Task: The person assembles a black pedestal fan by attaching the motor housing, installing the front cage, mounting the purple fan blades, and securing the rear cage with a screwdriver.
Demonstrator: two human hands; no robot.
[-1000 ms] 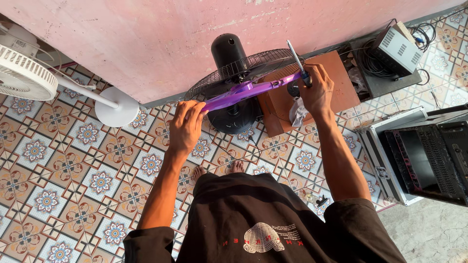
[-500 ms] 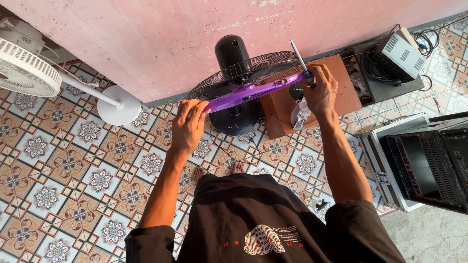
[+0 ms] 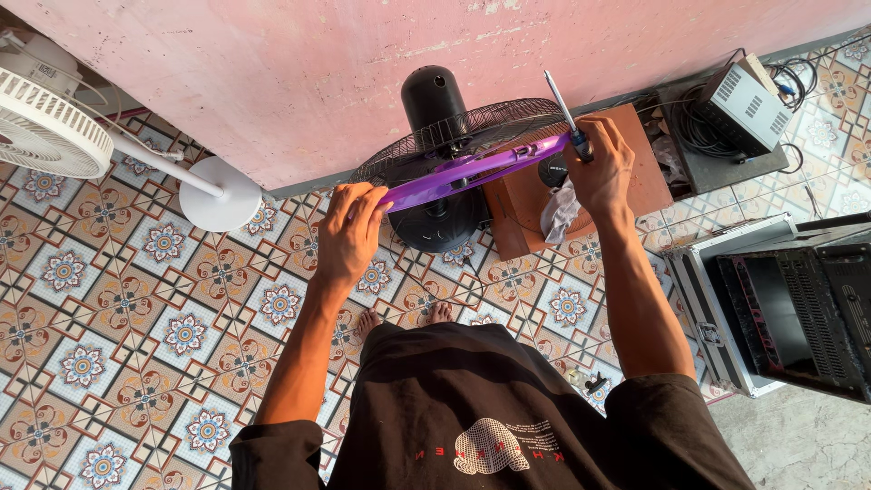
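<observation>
A black standing fan with a wire rear grille (image 3: 472,127) stands against the pink wall. A purple fan blade (image 3: 458,171) lies across the front of the grille. My left hand (image 3: 349,231) grips the blade's left end. My right hand (image 3: 601,168) holds the blade's right end together with a screwdriver (image 3: 564,107), whose metal shaft points up and away. The fan's round black base (image 3: 440,220) sits on the tiled floor just beyond my bare feet.
A white pedestal fan (image 3: 50,127) with a round base (image 3: 220,195) stands at left. A brown wooden box (image 3: 626,172) is right of the black fan. A grey device with cables (image 3: 748,100) and an open metal case (image 3: 771,308) are at right.
The view has shifted slightly; both hands and the purple blade stay almost in place, the right end and screwdriver edging a little rightward.
</observation>
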